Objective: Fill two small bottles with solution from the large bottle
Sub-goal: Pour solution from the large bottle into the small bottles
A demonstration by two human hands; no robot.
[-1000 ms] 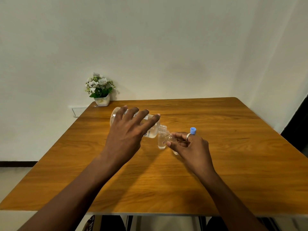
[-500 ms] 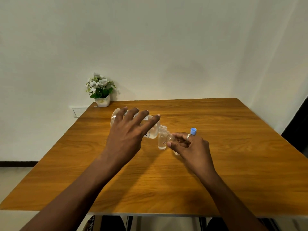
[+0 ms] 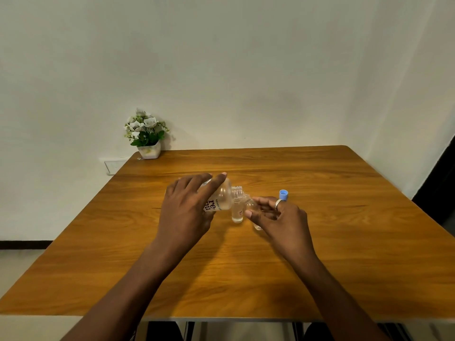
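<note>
My left hand (image 3: pixel 187 207) grips the large clear bottle (image 3: pixel 221 199), tipped on its side with its open neck pointing right. That neck meets the mouth of a small clear bottle (image 3: pixel 251 204) held tilted in my right hand (image 3: pixel 278 217). A second small clear bottle (image 3: pixel 237 212) stands upright on the wooden table (image 3: pixel 344 242) between my hands, with some liquid in it. A blue cap (image 3: pixel 283 194) rests on the table just behind my right hand. Much of the held small bottle is hidden by my fingers.
A small white pot with white flowers (image 3: pixel 146 136) stands at the table's far left corner against the wall. The table's right edge runs close to a dark doorway at the far right.
The large bottle has tipped slightly further toward the small bottle in my right hand. Both hands stay in nearly the same place.
</note>
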